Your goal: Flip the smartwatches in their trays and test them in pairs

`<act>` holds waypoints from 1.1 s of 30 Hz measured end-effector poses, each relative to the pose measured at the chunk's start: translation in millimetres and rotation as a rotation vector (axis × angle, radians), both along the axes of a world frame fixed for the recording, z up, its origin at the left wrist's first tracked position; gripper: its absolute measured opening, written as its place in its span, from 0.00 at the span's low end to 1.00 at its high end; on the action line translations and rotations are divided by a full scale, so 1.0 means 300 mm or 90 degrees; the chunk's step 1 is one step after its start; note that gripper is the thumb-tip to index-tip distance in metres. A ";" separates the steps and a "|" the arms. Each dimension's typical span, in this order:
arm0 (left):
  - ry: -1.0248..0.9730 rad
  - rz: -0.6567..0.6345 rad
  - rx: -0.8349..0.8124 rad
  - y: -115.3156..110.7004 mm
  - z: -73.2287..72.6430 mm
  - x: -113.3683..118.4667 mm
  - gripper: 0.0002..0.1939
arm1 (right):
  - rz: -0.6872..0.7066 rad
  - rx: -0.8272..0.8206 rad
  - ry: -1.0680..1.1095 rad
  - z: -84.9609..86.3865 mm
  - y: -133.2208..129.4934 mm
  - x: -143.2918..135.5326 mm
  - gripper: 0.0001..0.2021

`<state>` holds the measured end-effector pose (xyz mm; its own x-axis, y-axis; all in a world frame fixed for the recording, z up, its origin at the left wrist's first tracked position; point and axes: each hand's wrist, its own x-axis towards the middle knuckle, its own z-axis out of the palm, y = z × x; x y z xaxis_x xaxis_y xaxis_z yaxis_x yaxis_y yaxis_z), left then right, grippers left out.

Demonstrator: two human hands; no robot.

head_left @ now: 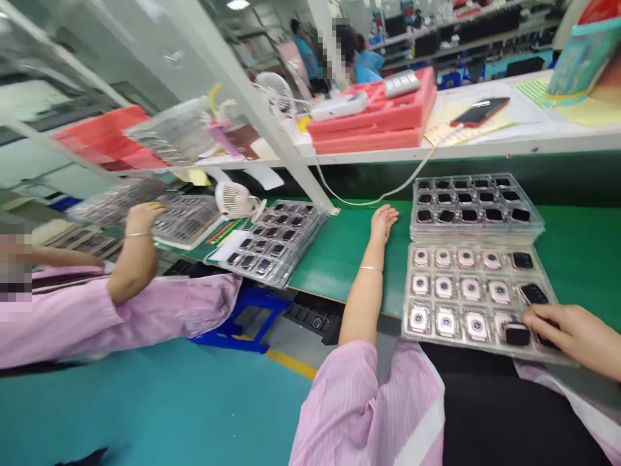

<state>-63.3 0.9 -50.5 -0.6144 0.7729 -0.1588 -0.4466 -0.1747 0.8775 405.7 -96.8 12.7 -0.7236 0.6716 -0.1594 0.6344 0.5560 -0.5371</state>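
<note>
- Green bench (339,259) runs left to right; a co-worker's hand (143,217) rests on trays far left, a small fan (235,199) beside it.
- Stacked trays (475,223) of dark watch bodies lie beyond the near tray (412,336), touching it.
- Left hand (383,223) lies flat, fingers loosely spread, holding nothing, left of the stack.
- Right hand (565,330) pinches one dark watch body (517,334) at the near tray's right corner.
- Near tray: three rows of five pockets.

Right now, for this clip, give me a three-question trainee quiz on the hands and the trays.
1. True or false: the left hand rests flat on the green bench.
2. The right hand touches a part in which tray? A) near tray B) far stacked trays
3. What does the co-worker's hand rest on?

Key: 1 true; 2 A; 3 a clear tray of parts.
</note>
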 end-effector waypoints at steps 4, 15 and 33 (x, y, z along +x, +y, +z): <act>-0.012 -0.015 -0.034 0.008 -0.024 -0.019 0.10 | -0.005 -0.060 -0.049 0.088 -0.007 -0.041 0.19; 0.120 -0.040 -0.004 0.023 -0.089 -0.086 0.12 | -0.003 -0.034 -0.052 0.090 0.011 -0.051 0.15; 0.113 -0.040 -0.017 0.018 -0.082 -0.090 0.15 | -0.011 0.149 -0.029 0.056 0.160 -0.117 0.17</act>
